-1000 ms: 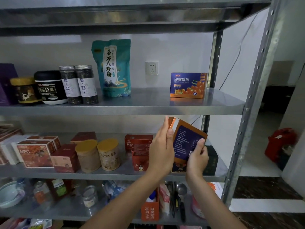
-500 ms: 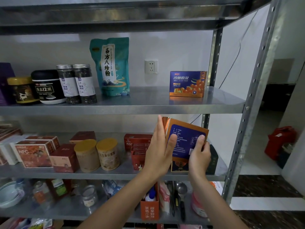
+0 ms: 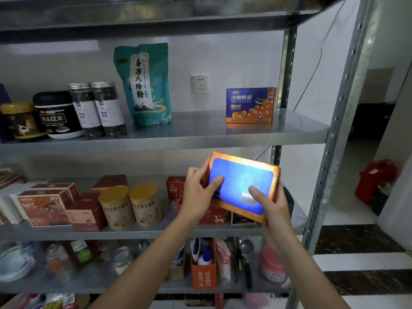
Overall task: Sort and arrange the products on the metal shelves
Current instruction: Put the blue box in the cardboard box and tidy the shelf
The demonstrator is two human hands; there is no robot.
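Head view: one blue-and-orange box (image 3: 243, 186), carried before the middle shelf (image 3: 156, 233), right end, under the upper shelf (image 3: 200, 134). My left hand (image 3: 196, 192) and right hand (image 3: 272, 206): fingers clamped on its side edges, thumbs on the blue face. Placement, as I judge: clear the lip, set beside the matching box (image 3: 250, 105), front outward.

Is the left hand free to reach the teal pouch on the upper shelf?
Probably not: the left hand holds the orange-and-blue box with the right hand, though nothing stands before the teal pouch.
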